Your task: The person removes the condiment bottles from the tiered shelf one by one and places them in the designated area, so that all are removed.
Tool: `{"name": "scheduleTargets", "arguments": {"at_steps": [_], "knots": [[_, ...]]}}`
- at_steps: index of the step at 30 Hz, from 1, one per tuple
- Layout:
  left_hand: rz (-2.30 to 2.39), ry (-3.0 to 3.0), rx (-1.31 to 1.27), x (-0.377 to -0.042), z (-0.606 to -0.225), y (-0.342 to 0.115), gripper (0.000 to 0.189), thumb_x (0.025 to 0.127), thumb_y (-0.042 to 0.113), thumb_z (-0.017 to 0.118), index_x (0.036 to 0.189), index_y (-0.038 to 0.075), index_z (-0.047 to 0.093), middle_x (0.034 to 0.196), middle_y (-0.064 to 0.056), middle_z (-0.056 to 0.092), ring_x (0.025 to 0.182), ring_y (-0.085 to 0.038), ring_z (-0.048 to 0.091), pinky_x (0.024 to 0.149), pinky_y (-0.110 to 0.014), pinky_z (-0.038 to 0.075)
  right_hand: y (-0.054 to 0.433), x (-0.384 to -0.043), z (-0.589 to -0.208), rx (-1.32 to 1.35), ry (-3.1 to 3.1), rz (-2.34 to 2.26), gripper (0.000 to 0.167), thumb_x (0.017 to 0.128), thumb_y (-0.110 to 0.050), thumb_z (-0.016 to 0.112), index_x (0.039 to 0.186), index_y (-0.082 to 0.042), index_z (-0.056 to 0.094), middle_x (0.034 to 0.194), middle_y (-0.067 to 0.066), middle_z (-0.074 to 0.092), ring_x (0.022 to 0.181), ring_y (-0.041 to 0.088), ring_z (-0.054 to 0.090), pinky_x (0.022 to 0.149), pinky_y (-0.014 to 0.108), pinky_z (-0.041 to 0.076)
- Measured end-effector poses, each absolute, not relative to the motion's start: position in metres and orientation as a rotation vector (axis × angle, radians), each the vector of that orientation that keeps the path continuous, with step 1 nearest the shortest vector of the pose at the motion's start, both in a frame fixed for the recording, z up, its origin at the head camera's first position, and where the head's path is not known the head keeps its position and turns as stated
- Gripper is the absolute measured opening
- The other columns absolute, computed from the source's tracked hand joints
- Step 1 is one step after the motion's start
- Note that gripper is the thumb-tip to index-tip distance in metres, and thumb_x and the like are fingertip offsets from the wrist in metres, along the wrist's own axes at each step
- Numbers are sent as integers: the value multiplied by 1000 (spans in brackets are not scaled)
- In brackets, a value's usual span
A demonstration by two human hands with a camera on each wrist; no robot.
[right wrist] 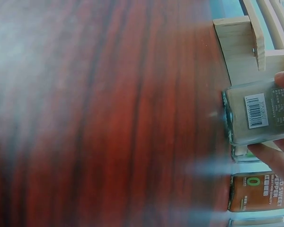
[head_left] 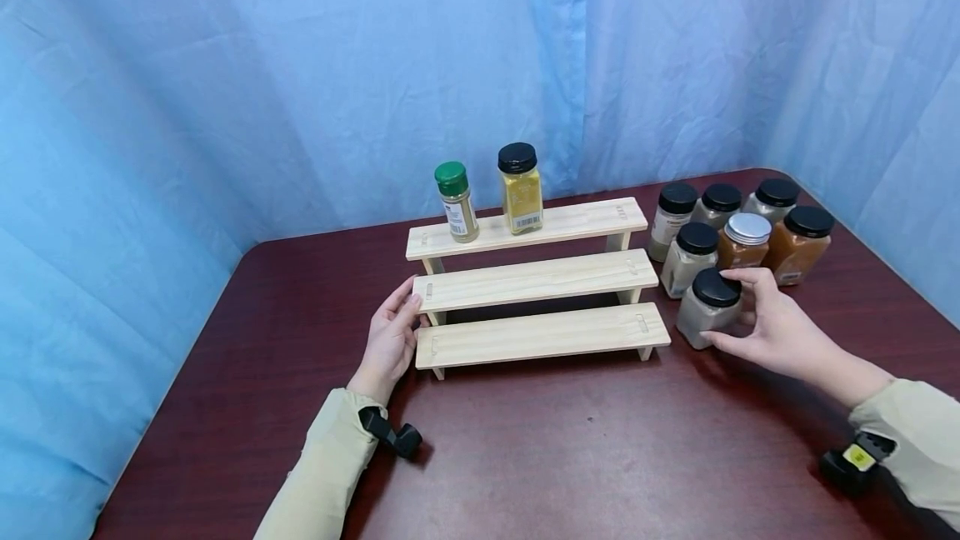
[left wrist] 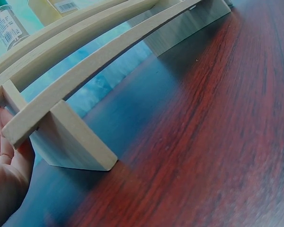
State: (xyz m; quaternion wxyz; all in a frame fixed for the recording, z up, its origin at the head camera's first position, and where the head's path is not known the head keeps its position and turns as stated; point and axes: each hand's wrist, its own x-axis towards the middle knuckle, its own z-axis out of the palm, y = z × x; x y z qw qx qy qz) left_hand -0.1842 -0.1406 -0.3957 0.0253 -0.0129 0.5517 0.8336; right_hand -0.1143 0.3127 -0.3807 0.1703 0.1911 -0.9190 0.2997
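Observation:
A three-tier wooden spice rack [head_left: 534, 340] stands on the table, its steps rising toward the back. At its left end my left hand [head_left: 390, 338] holds the side near the middle step; some fingers are hidden behind the wood. My right hand [head_left: 776, 332] grips a square glass jar [head_left: 701, 322] with a black lid and greyish powder, just right of the lowest step. A barcode label on this jar [right wrist: 255, 111] shows in the right wrist view. On the top step are a green-capped spice bottle [head_left: 461, 211] and a black-lidded jar of yellow powder [head_left: 522, 194].
Behind the gripped jar, several spice jars cluster at the back right, among them a silver-lidded jar [head_left: 746, 240], a black-lidded orange-brown jar [head_left: 801, 248] and a pale jar [head_left: 690, 261]. Blue curtains [head_left: 375, 73] hang around the dark red table [head_left: 525, 457].

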Motion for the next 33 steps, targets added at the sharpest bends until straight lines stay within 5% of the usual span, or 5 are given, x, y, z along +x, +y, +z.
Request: {"name": "scheduleTargets", "arguments": {"at_steps": [11,18,21,27,33], "knots": [[2580,1703,-34,-184,-395,-140,49,98,0,44,145,-4,30,104,5,55,73,-1,52,59,-12,43,317,-113,-382,489,-2622,789,91,59,5,84,128,9,25,97,31,58,77,-17,47,60,1,41],[2581,1707,-28,-184,-396,-140,50,98,-1,44,145,-4,30,104,4,54,73,-2,53,59,-12,44,317,-110,-382,468,-2648,763,90,61,3,85,128,10,25,107,33,54,79,41,64,58,34,56],[2585,1699,-28,-184,-396,-140,50,98,-2,44,145,-5,29,104,4,54,73,-2,53,59,-12,44,317,-109,-381,458,-2650,767,88,63,2,85,129,9,27,113,33,50,81,44,63,59,43,55],[2584,1709,-24,-185,-396,-140,50,98,-2,44,145,-4,30,103,4,55,73,-2,53,59,-12,44,318,-109,-373,446,-2629,695,82,61,-6,88,123,6,37,109,26,54,77,29,63,57,17,52],[2590,1701,-23,-184,-395,-140,49,97,-2,44,145,-4,31,101,4,55,71,-2,52,58,-12,44,319,-113,-364,531,-2553,735,70,54,-5,90,112,2,51,107,17,57,97,-22,42,76,-6,36]]}}
